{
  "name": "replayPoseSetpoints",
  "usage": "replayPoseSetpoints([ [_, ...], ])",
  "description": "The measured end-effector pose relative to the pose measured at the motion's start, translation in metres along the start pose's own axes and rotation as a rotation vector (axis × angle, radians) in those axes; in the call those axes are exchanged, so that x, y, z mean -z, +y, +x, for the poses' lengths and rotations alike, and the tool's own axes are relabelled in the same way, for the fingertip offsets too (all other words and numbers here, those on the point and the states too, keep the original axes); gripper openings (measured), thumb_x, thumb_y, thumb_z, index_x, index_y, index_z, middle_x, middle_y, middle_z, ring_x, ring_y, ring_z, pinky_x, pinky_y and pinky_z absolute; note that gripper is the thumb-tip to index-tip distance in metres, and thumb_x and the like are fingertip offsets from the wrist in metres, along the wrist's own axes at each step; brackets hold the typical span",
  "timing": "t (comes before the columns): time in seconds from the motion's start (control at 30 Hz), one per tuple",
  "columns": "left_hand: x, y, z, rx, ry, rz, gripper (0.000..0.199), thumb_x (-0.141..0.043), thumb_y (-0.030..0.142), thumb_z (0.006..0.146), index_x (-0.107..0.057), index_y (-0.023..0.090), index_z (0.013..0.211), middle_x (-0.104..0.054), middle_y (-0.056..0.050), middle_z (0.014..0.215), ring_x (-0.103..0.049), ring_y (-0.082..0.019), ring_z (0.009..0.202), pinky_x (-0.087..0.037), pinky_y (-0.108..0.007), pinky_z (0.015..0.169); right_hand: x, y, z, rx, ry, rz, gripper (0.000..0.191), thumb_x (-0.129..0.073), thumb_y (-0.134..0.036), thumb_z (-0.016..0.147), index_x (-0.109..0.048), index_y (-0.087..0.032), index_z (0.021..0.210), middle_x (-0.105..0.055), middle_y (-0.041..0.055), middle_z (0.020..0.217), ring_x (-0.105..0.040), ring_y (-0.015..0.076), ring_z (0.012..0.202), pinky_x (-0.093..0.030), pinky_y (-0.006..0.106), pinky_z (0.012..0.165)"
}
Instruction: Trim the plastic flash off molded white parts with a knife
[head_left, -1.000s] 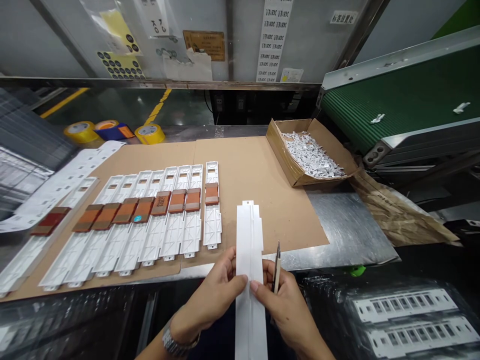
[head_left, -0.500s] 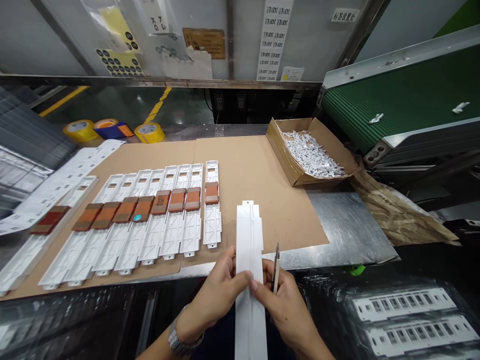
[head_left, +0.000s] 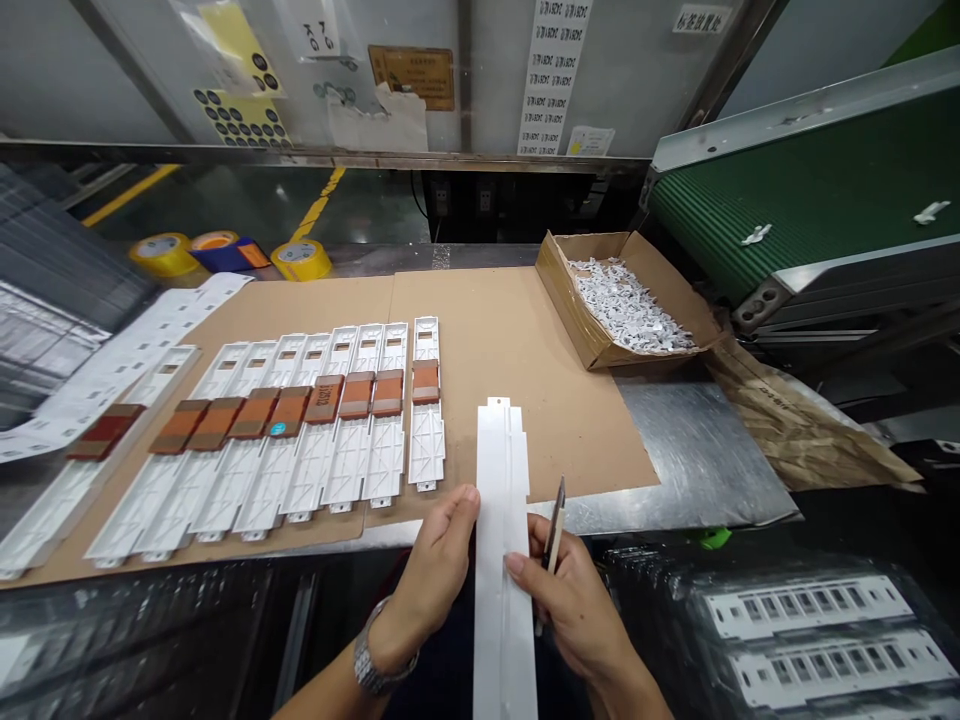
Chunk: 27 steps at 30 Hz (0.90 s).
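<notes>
A long white plastic strip (head_left: 501, 560) stands lengthwise in front of me, smooth side up. My right hand (head_left: 574, 600) grips its right edge, thumb on top, and also holds a thin pointed tool (head_left: 555, 535) between its fingers. Against the strip's left edge is my left hand (head_left: 439, 560), its fingers pressed together and partly hidden; whether they grip the edge is unclear. To the left, several white ribbed strips (head_left: 345, 460) lie side by side with orange-brown blocks (head_left: 357, 394) across them. One such strip (head_left: 427, 445) lies a little apart, nearest the held one.
An open cardboard box (head_left: 577, 320) of small white parts sits at the back right, beside a green conveyor (head_left: 825, 190). Tape rolls (head_left: 301, 260) stand at the back left. Slotted white panels (head_left: 810, 607) lie at the lower right, near crumpled brown paper (head_left: 795, 420).
My left thumb has come off the strip's top face, and the left hand has moved to its left edge. My right hand keeps its grip on the strip and tool.
</notes>
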<state>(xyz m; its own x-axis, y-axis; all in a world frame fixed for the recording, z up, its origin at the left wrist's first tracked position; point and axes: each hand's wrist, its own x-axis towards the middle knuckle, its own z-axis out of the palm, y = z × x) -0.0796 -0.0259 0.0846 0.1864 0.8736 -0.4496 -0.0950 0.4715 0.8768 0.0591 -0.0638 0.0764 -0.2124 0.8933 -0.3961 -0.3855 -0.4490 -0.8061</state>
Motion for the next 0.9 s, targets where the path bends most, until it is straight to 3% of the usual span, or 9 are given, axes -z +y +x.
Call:
replayPoseSetpoints([
  [0.1,0.000,-0.003,0.000,0.004,0.003,-0.022,0.039,-0.044,0.055,0.086,-0.056,0.018,0.077,-0.056,0.000,0.071,-0.051,-0.015,0.068,-0.041,-0.026,0.063,0.001,0.001,0.002,-0.007,0.013,0.007,0.039,-0.074,-0.041,0.073,-0.065,-0.017,0.102,-0.058,-0.0021,0.070,-0.037,0.0059,0.050,-0.035,0.019,0.049],
  [0.2,0.001,-0.004,0.000,0.009,0.009,-0.034,0.041,-0.044,0.056,0.084,-0.058,0.018,0.078,-0.059,-0.001,0.072,-0.052,-0.016,0.067,-0.042,-0.027,0.064,0.001,0.002,0.002,-0.005,0.010,0.016,0.039,-0.074,-0.041,0.074,-0.065,-0.016,0.102,-0.060,-0.0004,0.074,-0.042,0.0071,0.054,-0.033,0.019,0.048],
  [0.33,0.001,-0.004,-0.001,0.006,0.000,-0.059,0.041,-0.045,0.055,0.084,-0.061,0.018,0.086,-0.062,-0.003,0.076,-0.055,-0.018,0.071,-0.043,-0.028,0.066,0.002,0.003,0.002,0.001,-0.001,0.034,0.036,-0.073,-0.038,0.075,-0.065,-0.016,0.102,-0.061,0.0007,0.076,-0.047,0.0091,0.059,-0.037,0.019,0.052],
  [0.5,-0.001,-0.004,0.000,0.010,0.023,-0.040,0.039,-0.047,0.056,0.084,-0.057,0.018,0.080,-0.060,-0.001,0.072,-0.053,-0.016,0.067,-0.042,-0.027,0.063,-0.001,0.003,0.002,0.000,-0.005,0.051,0.036,-0.073,-0.038,0.075,-0.064,-0.018,0.104,-0.064,0.0000,0.078,-0.049,0.0084,0.058,-0.043,0.021,0.059],
  [0.6,-0.003,-0.002,0.001,0.010,0.007,-0.038,0.035,-0.052,0.054,0.082,-0.054,0.019,0.083,-0.058,0.001,0.071,-0.053,-0.015,0.066,-0.042,-0.026,0.062,-0.003,0.003,0.002,0.003,-0.008,0.029,0.037,-0.073,-0.034,0.076,-0.063,-0.019,0.108,-0.066,0.0019,0.084,-0.057,0.0131,0.070,-0.046,0.025,0.068],
  [0.77,-0.001,0.005,0.001,0.018,-0.158,-0.067,0.029,-0.060,0.033,0.079,-0.049,0.018,0.102,-0.063,-0.003,0.090,-0.058,-0.017,0.082,-0.045,-0.031,0.077,-0.003,0.003,0.001,0.014,-0.001,0.013,0.035,-0.072,-0.034,0.078,-0.063,-0.020,0.108,-0.068,0.0052,0.096,-0.062,0.0194,0.086,-0.047,0.031,0.077],
  [0.9,0.011,0.002,-0.003,0.031,-0.388,-0.084,0.049,-0.058,0.021,0.076,-0.041,0.020,0.123,-0.063,-0.008,0.110,-0.057,-0.021,0.101,-0.045,-0.034,0.083,0.000,0.002,0.000,0.006,0.029,0.039,0.039,-0.072,-0.038,0.077,-0.062,-0.018,0.108,-0.068,0.0072,0.097,-0.063,0.0213,0.087,-0.048,0.028,0.069],
])
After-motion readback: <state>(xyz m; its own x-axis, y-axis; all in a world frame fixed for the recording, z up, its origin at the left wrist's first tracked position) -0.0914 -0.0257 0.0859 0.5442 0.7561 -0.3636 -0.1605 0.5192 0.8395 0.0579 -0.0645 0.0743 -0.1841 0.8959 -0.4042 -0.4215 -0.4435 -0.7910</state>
